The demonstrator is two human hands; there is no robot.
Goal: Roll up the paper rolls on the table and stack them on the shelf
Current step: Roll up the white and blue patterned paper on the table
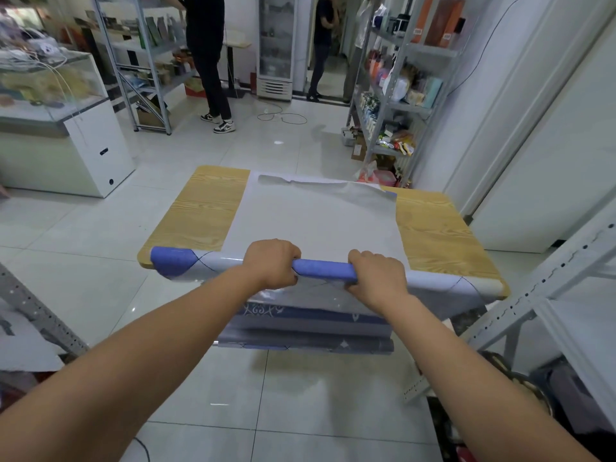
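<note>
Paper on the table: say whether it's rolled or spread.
Partly rolled: both hands grip the roll at the near edge, and white sheet lies flat across the table.

Glossy pale tile floor (200, 201) — metal shelving (393, 105) both sides, glass display counter (50, 95) left, white walls.

The worktop (200, 208) is light yellow wood with a darker grain pattern. The paper sheet (316, 218) spread over it is plain pale grey-white on its upper face. The rolled part of the paper roll (325, 269) shows blue-violet patches and pale grey patches divided by thin dark crossing lines. The paper hanging below the worktop's near edge (306, 321) is dark blue with white ornamental motifs. The floor (266, 395) is glossy pale grey-white tile with thin dark joints.
</note>
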